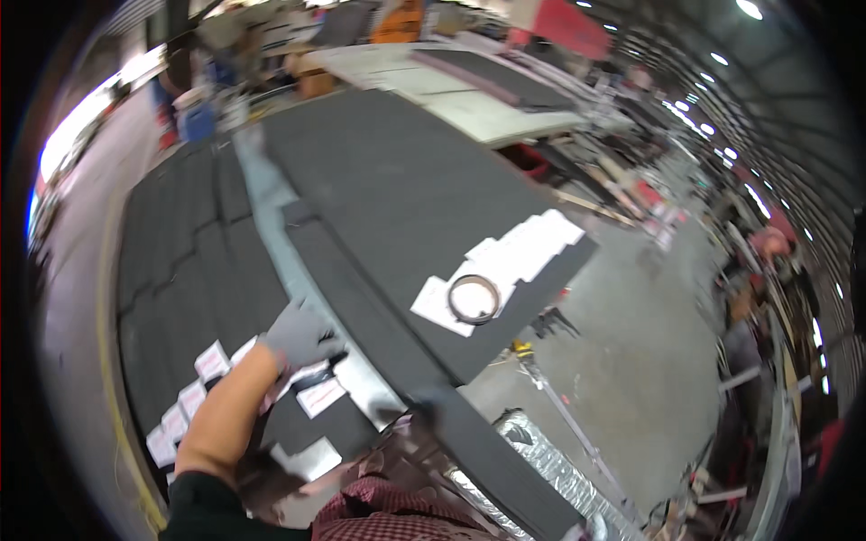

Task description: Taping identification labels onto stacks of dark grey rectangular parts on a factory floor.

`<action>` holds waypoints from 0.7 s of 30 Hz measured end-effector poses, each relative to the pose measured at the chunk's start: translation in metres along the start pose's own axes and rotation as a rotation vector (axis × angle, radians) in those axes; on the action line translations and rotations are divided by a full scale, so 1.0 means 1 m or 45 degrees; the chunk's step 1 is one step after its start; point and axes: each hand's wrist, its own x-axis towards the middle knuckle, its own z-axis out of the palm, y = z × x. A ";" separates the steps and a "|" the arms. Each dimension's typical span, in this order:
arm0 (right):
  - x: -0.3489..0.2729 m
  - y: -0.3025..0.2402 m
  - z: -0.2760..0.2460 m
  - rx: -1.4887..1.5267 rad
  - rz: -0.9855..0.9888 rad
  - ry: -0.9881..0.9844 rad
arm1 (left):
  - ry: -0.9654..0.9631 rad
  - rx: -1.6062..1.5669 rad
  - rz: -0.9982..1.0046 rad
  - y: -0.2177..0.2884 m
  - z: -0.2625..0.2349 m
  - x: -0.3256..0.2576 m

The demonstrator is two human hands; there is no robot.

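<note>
Left grip, grey-gloved, at long, flat, pale strip; can't tell if closed.

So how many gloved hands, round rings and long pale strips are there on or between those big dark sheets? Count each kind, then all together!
Gloved hand: 1, the left one
Round ring: 1, lying on white papers
Long pale strip: 1, between dark sheets
Total: 3

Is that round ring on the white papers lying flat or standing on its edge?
Lying flat: the round ring has its wide opening facing up, and the white papers show through it.
</note>
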 end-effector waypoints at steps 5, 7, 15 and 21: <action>0.083 -0.093 0.022 -0.362 -0.311 -0.097 | -0.119 0.005 0.315 0.006 0.005 0.012; 0.126 -0.143 0.021 -0.154 -0.311 -0.253 | -0.261 0.019 0.374 0.019 0.008 0.017; 0.198 -0.207 0.010 0.251 -1.109 0.326 | -0.475 0.184 0.253 0.045 0.014 0.017; 0.205 -0.062 -0.025 -0.024 -0.085 -0.424 | -0.392 0.266 -0.046 0.061 0.010 0.011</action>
